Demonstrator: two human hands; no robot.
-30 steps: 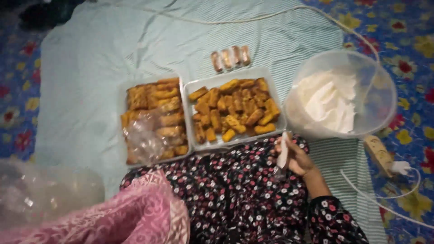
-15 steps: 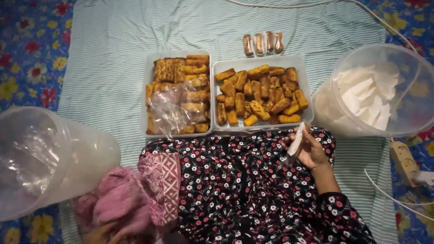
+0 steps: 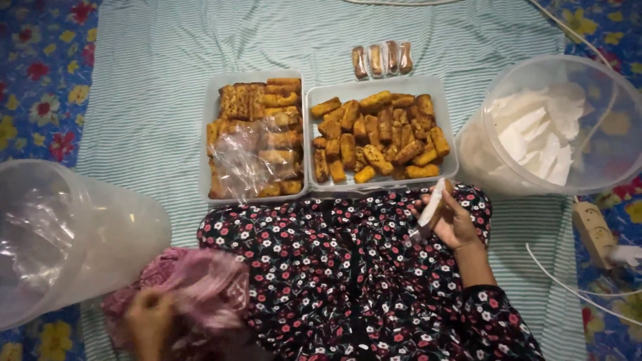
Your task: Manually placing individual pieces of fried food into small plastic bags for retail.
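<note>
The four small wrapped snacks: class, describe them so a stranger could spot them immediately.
Start at the striped green cloth, then find the right-hand white tray of loose fried golden fingers. Just beyond its far edge lies a short row of four small clear-wrapped brown snacks. Unlike the tray pieces, they sit directly on the cloth, individually wrapped.

Striped cloth (image 3: 167,134), power strip (image 3: 594,226), floral mat (image 3: 40,80)

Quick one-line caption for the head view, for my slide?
Right hand holds a small white wrapper beside two trays of fried snacks; left hand grips pink cloth.
</note>
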